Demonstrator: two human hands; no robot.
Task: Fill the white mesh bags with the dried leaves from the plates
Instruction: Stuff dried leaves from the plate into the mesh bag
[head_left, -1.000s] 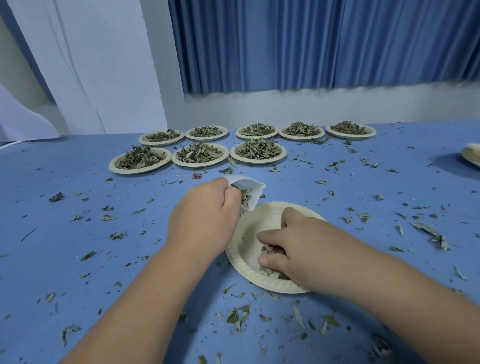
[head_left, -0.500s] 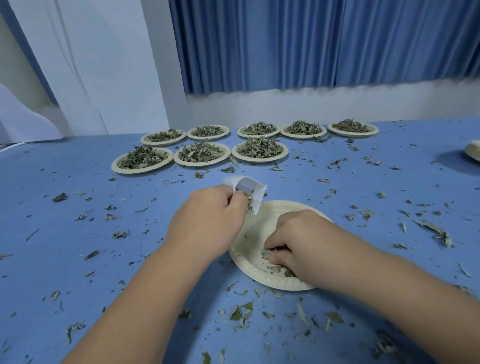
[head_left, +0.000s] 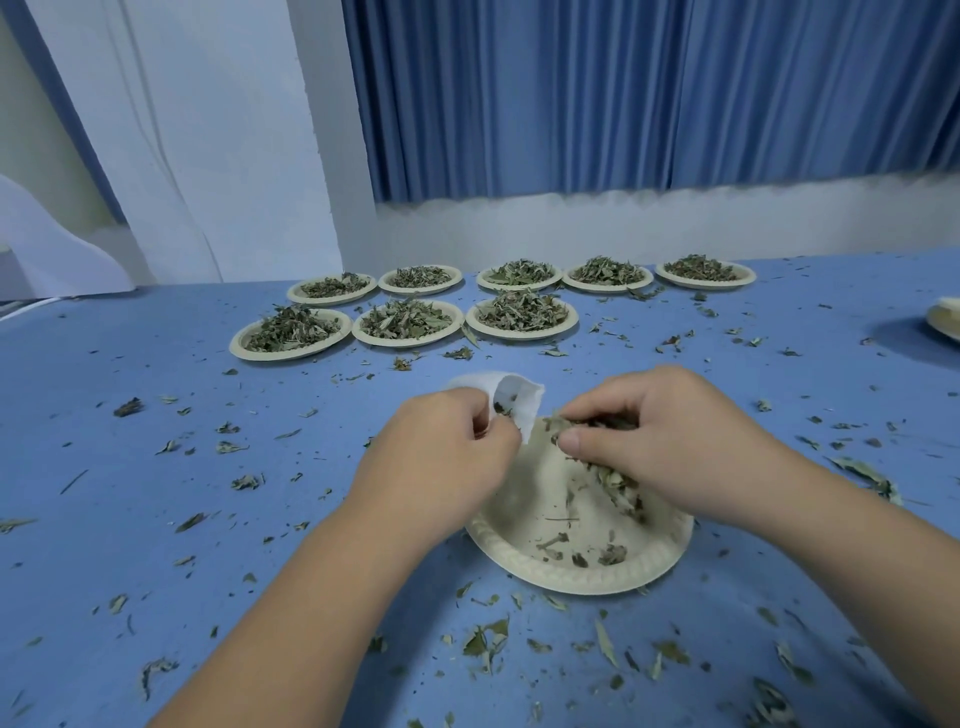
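A white mesh bag (head_left: 511, 402) is pinched at its edge by the left hand (head_left: 447, 457), fingers curled tight on the fabric, mouth held open toward the right, w/ a few leaf bits visible inside. A clump of dried leaves (head_left: 597, 431) is gripped in the closed right hand (head_left: 670, 441) — held just beside the bag mouth, over the near plate (head_left: 587, 577). That plate is nearly emptied; only scraps are left on it, approx. at its near side. Eight full plates are set in two rows at the far side of the blue bench (head_left: 156, 519): three in front, e.g. the front-left plate (head_left: 291, 335), and five behind. Part of another plate (head_left: 945, 322) is cut off at the right edge. Loose leaf crumbs (head_left: 485, 642) are scattered across the bench — thickest near the hands. Blue curtains (head_left: 623, 93) are hung behind.
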